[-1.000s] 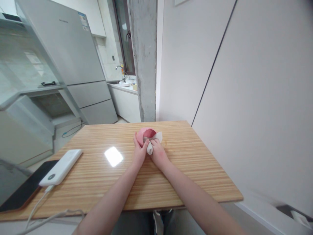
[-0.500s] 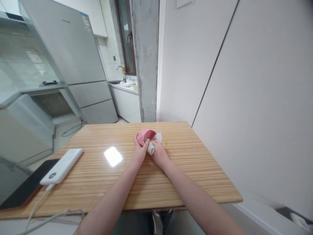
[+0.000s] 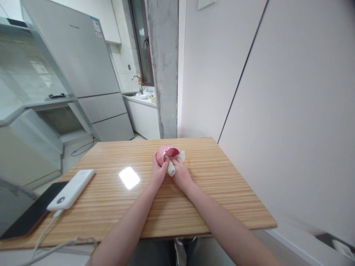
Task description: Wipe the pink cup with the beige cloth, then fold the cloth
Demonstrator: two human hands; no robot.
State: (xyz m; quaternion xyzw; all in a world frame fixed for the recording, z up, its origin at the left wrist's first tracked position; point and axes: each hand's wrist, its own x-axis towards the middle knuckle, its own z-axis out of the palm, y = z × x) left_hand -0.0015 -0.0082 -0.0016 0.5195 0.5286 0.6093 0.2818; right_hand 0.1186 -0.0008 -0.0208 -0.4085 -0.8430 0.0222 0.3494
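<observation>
A pink bowl point(image 3: 162, 154) is tipped on its side near the far part of the wood-grain table point(image 3: 116, 207), its opening turned toward the right and toward me. My left hand point(image 3: 159, 169) is closed around the bowl's left side, thumb at the rim. In my right hand point(image 3: 181, 173) is a crumpled white cloth point(image 3: 171, 169), pressed against the bowl's lower rim and opening. Part of the cloth sticks out past the fingers on the right. The fingertips of my right hand are hidden by the cloth and bowl.
At the table's left lie a white power bank point(image 3: 70, 190) with a cable point(image 3: 46, 231) and a dark flat tablet-like slab point(image 3: 30, 212). A white wall point(image 3: 291, 122) runs along the right side. Behind stand a grey pillar point(image 3: 166, 74) and a fridge point(image 3: 74, 55).
The bowl has turned slightly in my left hand and its opening has shifted a little to the right. The cloth stays against it in my right hand.
</observation>
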